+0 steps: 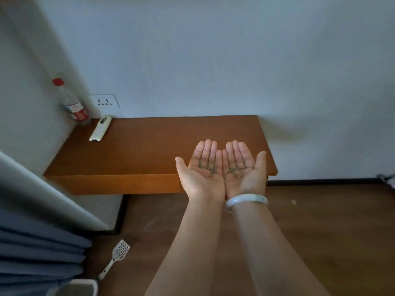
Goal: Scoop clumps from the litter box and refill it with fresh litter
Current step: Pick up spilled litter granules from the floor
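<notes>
My left hand [201,167] and my right hand [243,167] are held out side by side, palms up and fingers spread, over the right end of a low wooden desk [139,150]. Small dark specks sit on both palms; neither hand holds an object. A pale bangle [245,200] circles my right wrist. A white slotted litter scoop [117,256] lies on the wooden floor at the lower left. A white corner of a box [85,286], possibly the litter box, shows at the bottom edge; its inside is hidden.
A clear bottle with a red cap [72,103] and a white remote [100,128] sit at the desk's back left, below a wall socket [104,101]. Grey-blue folded fabric [40,248] fills the lower left. Brown wooden floor [320,221] stretches to the right.
</notes>
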